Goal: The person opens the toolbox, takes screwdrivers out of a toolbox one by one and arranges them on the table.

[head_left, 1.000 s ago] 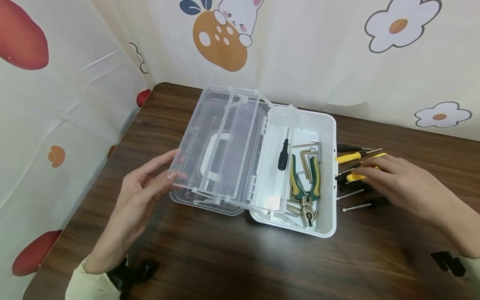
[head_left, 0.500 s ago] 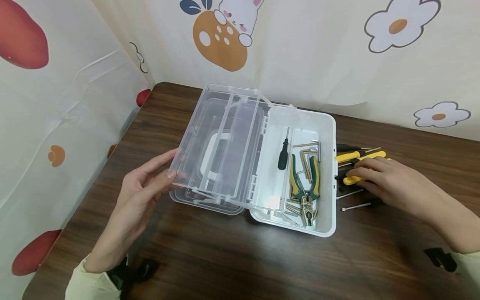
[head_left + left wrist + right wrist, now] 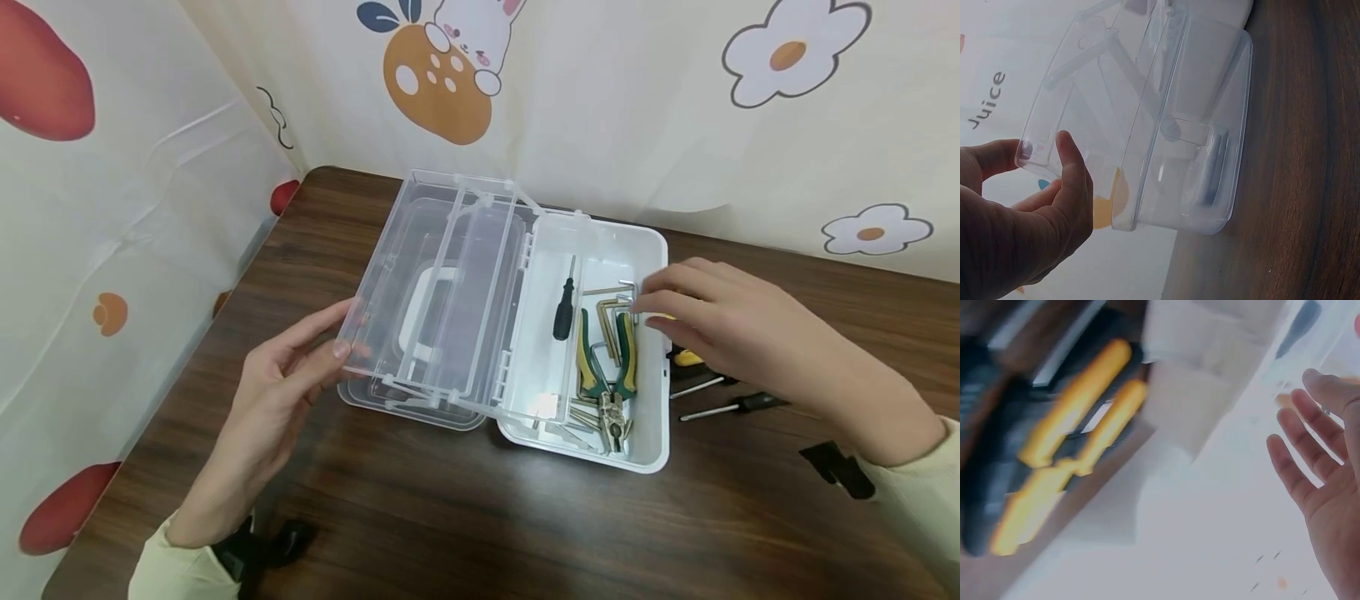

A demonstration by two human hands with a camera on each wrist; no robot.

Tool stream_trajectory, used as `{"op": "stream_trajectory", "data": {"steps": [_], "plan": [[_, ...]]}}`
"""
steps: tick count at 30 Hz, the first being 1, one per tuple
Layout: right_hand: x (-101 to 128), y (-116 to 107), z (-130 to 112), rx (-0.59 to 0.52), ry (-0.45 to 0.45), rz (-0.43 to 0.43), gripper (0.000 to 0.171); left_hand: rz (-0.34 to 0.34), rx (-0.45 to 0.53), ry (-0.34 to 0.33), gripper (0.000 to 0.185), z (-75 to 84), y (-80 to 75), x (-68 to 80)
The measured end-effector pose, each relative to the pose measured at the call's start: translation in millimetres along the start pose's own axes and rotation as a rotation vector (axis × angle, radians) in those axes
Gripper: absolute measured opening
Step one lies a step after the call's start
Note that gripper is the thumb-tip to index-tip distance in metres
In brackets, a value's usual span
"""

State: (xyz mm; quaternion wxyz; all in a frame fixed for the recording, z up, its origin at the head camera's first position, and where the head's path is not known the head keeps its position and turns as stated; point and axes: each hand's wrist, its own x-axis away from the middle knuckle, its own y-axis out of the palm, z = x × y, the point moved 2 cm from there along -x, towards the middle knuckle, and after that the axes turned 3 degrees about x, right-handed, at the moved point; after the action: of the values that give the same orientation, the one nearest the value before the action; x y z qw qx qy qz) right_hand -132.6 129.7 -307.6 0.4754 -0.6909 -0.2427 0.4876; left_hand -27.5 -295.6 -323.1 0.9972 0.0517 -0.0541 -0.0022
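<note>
Head view: white toolbox (image 3: 654, 250) open at the tabletop's middle, toward the back edge; clear lid and tray (image 3: 442, 300) swung left. Left hand (image 3: 288, 383) pinches the tray's left rim between thumb and fingers. Right hand (image 3: 720, 325) hovers over the box's right wall, fingers relaxed, holding nothing visible. Pliers (image 3: 606, 371), hex keys (image 3: 611, 312), and a black screwdriver (image 3: 564, 307) lie inside.

Left wrist view: thumb (image 3: 1072, 169) against the tray corner (image 3: 1041, 150).

Right wrist view: blurred; right hand's fingers (image 3: 1297, 462) spread, yellow-handled screwdrivers (image 3: 1072, 419) outside the box.

The toolbox (image 3: 656, 350) sits mid-worktop (image 3: 480, 525), its tray (image 3: 450, 292) swung out left. Pliers (image 3: 609, 367) lie inside; screwdrivers (image 3: 731, 406) lie just right of it.
</note>
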Motion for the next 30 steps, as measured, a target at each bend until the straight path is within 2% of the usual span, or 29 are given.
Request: {"op": "stream_trajectory", "data": {"steps": [2,3,6,9,12,16,23,30], "plan": [[-16,0,-5,-0.002,-0.031,-0.053,0.016,0.003,0.0,0.0,0.044,-0.2,-0.8,0.0],[-24,1,-8,-0.004,-0.045,-0.092,0.021,0.005,0.0,0.0,0.044,-0.2,-1.2,0.0],[-48,3,-17,0.01,-0.07,-0.25,0.062,0.01,-0.002,0.002,0.044,0.0,-1.9,0.1],[-69,8,-23,0.037,-0.097,-0.392,0.066,0.014,-0.005,0.0,0.044,0.0,-2.5,0.3],[-81,13,-26,0.041,-0.124,-0.476,0.064,0.013,-0.009,-0.007,0.044,-0.2,-2.5,0.3],[-85,18,-25,0.03,-0.132,-0.513,0.062,0.006,-0.015,-0.011,0.045,0.0,-1.8,-0.3],[-85,19,-23,0.022,-0.143,-0.47,0.058,-0.002,-0.019,-0.006,0.045,0.2,-0.9,-0.8],[-84,21,-23,0.06,-0.18,-0.472,0.053,0.002,-0.008,-0.01,0.045,-1.8,-1.7,-0.8]]}}
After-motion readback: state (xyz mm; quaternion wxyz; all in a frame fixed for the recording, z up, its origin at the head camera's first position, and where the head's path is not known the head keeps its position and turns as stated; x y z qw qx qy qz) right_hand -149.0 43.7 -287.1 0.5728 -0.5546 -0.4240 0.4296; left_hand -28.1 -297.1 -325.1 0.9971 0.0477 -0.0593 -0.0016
